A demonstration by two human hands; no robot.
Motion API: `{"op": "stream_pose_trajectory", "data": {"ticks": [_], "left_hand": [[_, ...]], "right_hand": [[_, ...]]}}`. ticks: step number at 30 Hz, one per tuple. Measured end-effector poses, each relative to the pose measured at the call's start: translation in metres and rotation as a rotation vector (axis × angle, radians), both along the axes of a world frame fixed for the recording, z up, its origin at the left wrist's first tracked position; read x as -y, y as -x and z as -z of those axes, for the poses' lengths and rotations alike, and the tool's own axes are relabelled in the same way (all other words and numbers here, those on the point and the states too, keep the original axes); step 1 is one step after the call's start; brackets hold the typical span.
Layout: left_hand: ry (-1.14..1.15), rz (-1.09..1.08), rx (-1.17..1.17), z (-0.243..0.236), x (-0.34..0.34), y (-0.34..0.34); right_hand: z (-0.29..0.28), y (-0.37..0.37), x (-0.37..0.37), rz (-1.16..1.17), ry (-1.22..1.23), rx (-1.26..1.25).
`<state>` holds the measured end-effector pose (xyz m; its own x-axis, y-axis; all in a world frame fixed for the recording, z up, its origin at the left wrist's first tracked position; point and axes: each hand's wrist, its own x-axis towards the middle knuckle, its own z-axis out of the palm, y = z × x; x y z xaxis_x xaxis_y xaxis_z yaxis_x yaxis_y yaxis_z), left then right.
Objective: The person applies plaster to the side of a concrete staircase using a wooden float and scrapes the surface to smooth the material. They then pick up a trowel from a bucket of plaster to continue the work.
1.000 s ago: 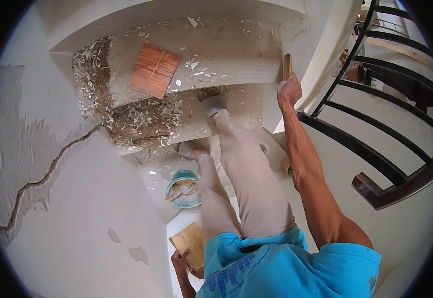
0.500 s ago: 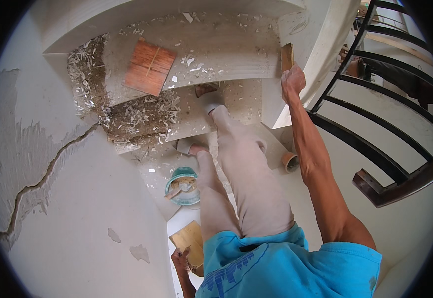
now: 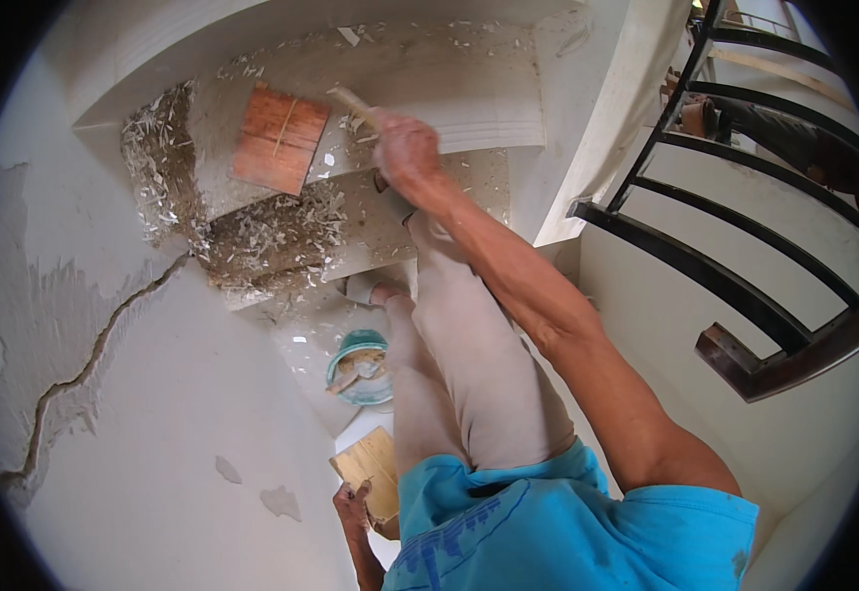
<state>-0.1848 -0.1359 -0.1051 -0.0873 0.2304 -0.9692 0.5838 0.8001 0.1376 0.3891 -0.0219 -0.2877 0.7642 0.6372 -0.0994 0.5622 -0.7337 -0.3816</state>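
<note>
My right hand [image 3: 410, 153], blurred by motion, is closed on a thin, flat, pale scraper-like piece [image 3: 352, 102]. It hangs above the upper stair step, right of a reddish wooden board [image 3: 277, 143] with a thin yellow strip across it. At the bottom, beside my hip, my left hand [image 3: 353, 504] grips the edge of a yellowish wooden board [image 3: 374, 471]. Left of my legs stands a teal bucket [image 3: 358, 345] with pale, paste-like stuff inside. A tool with a wooden handle [image 3: 344, 383] lies across the bucket's rim.
White chips and dirt [image 3: 282, 231] cover parts of the curved steps [image 3: 449, 79] under my feet. A long crack [image 3: 104, 330] runs through the wall at left, amid scraped patches. Black railing bars [image 3: 744, 163] with a dark wooden end [image 3: 734, 362] stand at right.
My right hand has swung left with the flat piece, from the white wall edge at right to over the upper step. The left hand keeps its hold on the wooden board.
</note>
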Motion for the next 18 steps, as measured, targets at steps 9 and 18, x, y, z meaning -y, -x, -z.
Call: {"op": "stream_pose_trajectory", "data": {"ticks": [9,18], "left_hand": [[-0.056,-0.118,0.003,-0.009,0.000,0.006],[0.045,-0.028,-0.009,0.003,0.015,0.021]], "right_hand": [[-0.036,-0.040,0.078,0.266,-0.066,0.032],[-0.009,-0.073,0.188,0.585,0.306,0.226]]}}
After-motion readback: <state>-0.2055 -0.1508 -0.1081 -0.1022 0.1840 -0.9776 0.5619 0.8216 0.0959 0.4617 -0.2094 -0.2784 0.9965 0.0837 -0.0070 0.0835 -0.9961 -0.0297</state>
